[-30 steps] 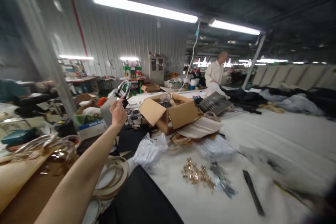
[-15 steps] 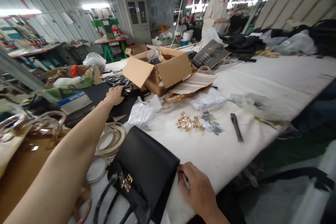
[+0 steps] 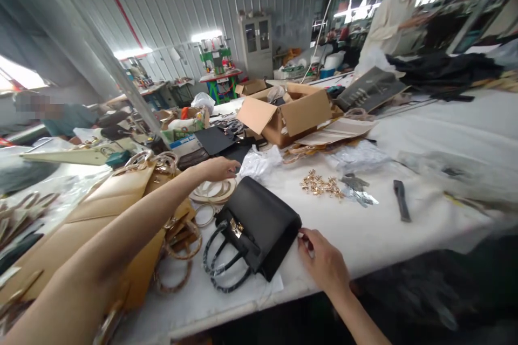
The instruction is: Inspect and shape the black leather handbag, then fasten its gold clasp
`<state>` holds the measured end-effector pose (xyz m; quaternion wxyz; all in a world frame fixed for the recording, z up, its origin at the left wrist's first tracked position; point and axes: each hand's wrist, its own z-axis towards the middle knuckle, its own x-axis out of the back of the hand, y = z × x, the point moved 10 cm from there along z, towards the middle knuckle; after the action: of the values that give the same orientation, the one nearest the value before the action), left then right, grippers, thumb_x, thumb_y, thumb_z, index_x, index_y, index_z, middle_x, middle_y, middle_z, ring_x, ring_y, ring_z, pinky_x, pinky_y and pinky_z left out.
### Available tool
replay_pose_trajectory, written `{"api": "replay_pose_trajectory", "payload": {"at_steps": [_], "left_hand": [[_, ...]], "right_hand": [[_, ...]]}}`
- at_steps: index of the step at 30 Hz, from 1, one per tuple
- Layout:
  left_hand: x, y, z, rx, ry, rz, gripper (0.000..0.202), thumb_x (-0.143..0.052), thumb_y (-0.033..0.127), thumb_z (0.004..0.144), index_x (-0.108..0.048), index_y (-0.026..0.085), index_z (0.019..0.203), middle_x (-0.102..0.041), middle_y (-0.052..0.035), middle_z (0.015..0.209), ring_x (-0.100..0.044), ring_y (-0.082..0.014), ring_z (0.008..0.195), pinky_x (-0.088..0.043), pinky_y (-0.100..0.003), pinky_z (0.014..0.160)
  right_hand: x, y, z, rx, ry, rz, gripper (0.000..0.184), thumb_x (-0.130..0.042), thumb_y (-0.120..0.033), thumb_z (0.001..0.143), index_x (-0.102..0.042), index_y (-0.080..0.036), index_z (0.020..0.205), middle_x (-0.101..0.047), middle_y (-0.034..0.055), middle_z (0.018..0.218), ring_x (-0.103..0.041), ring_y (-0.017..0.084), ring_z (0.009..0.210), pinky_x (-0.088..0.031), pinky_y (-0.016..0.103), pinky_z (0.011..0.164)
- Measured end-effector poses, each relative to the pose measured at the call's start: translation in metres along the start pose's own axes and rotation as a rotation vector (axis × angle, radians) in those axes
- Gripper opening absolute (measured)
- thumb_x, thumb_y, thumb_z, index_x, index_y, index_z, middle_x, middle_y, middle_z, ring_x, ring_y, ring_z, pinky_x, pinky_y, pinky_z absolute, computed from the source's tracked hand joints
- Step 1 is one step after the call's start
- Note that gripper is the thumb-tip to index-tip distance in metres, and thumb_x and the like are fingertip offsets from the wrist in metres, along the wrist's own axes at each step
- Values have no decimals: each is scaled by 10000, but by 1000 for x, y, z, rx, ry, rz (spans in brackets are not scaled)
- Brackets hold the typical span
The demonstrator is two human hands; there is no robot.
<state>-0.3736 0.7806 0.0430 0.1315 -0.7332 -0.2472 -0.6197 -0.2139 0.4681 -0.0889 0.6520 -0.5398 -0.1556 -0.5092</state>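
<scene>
Black handbag on a white-covered table, between two bare hands

Tan panels [image 3: 113,194]: a broad stack, left of the left hand and partly behind its forearm.
Pale rings [image 3: 227,191]: coiled bands, just below the left hand.
Left hand [image 3: 220,168]: reaching out near the handbag's far end, fingers loosely bent; cannot tell whether they grip anything.
Handbag [image 3: 263,215]: black, lying between the hands, gold clasp [image 3: 236,228] and twin handles on its left side.
Cardboard box [image 3: 305,113]: flaps out, beyond the left hand and to its right.
Gold fittings [image 3: 321,183]: a loose heap, beyond the right hand.
Right hand [image 3: 326,261]: thumb and fingers curled, at the handbag's right corner; cannot tell whether it pinches the edge.
Silver pieces [image 3: 360,194]: beside the fittings, beyond the right hand.
Dark strip [image 3: 401,202]: right of the right hand and farther off.
</scene>
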Motion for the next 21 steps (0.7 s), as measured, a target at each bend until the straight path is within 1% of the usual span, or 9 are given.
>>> {"api": "replay_pose_trajectory", "payload": {"at_steps": [3, 5, 7, 9, 11, 14, 16, 18, 21], "left_hand": [[-37, 18, -38, 58, -54, -42, 493, -686, 487, 879, -669, 278, 1325, -772, -94, 1204, -718, -272, 1077, -504, -307, 921], [-61, 22, -55, 131, -64, -80, 474, -691, 527, 867, -714, 234, 1239, -765, -130, 1205, -716, -302, 1092, -507, -329, 928], [-81, 21, -67, 226, -58, -124, 500, -670, 573, 870, -729, 190, 1186, -765, -168, 1181, -723, -332, 1080, -518, -354, 918], [-96, 19, -74, 315, -36, -171, 575, -633, 625, 880, -708, 162, 1213, -759, -196, 1186, -726, -353, 1080, -530, -375, 914], [-107, 18, -80, 381, -3, -215, 629, -588, 646, 901, -665, 148, 1278, -741, -211, 1237, -718, -360, 1113, -535, -387, 926], [-112, 17, -91, 460, 58, -276, 634, -535, 608, 938, -622, 106, 1315, -706, -247, 1300, -693, -372, 1175, -528, -409, 964], [-108, 16, -101, 502, 118, -317, 635, -509, 602, 949, -623, 84, 1298, -696, -264, 1307, -678, -384, 1202, -517, -427, 994], [-100, 15, -111, 526, 187, -363, 638, -498, 625, 946, -639, 93, 1269, -699, -256, 1302, -672, -390, 1210, -510, -440, 1012], [-87, 18, -123, 525, 290, -445, 578, -547, 603, 923, -665, 134, 1241, -707, -211, 1315, -666, -376, 1215, -509, -439, 1030]], "right_hand": [[2, 2, -4, -10, 7, 48, 307, -507, -351, 1018, -601, -214, 1276, -699, 15, 922, -669, 169, 733, -522, 310, 700], [2, 6, -6, -32, 22, 118, 363, -536, -398, 1007, -576, -219, 1321, -706, 24, 963, -662, 162, 710, -536, 303, 678], [7, 4, -7, -34, 97, 206, 436, -572, -424, 989, -541, -212, 1369, -689, 59, 1044, -661, 174, 741, -562, 312, 669], [17, -13, -6, 52, 192, 249, 529, -612, -412, 966, -490, -200, 1436, -639, 124, 1178, -672, 236, 922, -608, 384, 772], [22, -46, -5, 212, 228, 200, 604, -629, -359, 959, -429, -216, 1511, -562, 173, 1317, -608, 320, 1179, -581, 521, 969], [18, -95, -7, 412, 160, 39, 657, -623, -290, 965, -371, -291, 1572, -431, 182, 1478, -462, 383, 1390, -453, 639, 1126], [16, -110, -6, 454, 136, -30, 657, -642, -318, 964, -386, -326, 1570, -352, 173, 1532, -403, 409, 1436, -408, 663, 1154], [18, -110, -4, 439, 151, -46, 653, -665, -396, 956, -418, -335, 1557, -305, 168, 1550, -364, 436, 1454, -379, 686, 1162], [23, -95, 0, 368, 193, -24, 593, -660, -462, 953, -509, -297, 1502, -299, 174, 1539, -373, 448, 1440, -383, 695, 1147]]}}
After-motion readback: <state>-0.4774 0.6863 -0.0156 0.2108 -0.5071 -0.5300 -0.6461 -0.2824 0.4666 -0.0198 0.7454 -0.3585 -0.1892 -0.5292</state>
